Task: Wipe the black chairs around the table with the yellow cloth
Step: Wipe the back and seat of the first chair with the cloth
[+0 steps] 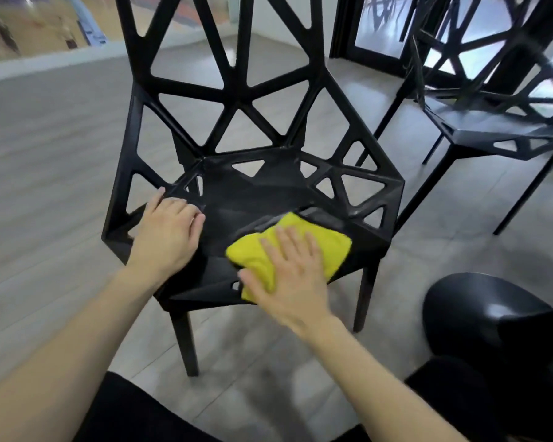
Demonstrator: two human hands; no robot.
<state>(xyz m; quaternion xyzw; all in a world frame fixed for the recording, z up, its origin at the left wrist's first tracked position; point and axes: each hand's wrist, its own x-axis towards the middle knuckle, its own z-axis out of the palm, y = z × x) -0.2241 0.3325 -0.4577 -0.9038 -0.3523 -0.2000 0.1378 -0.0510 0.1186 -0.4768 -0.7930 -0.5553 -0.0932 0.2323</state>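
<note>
Right grip [288, 275] flat on yellow cloth [316, 247], atop black chair [253, 193] seat.

Even daylight from glass doors [377, 30] upper right; edges motion-blurred, wide-angle warped.

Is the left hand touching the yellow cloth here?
Apart. The head view shows the left hand resting on the chair seat, bare black seat separating it from the yellow cloth.
</note>
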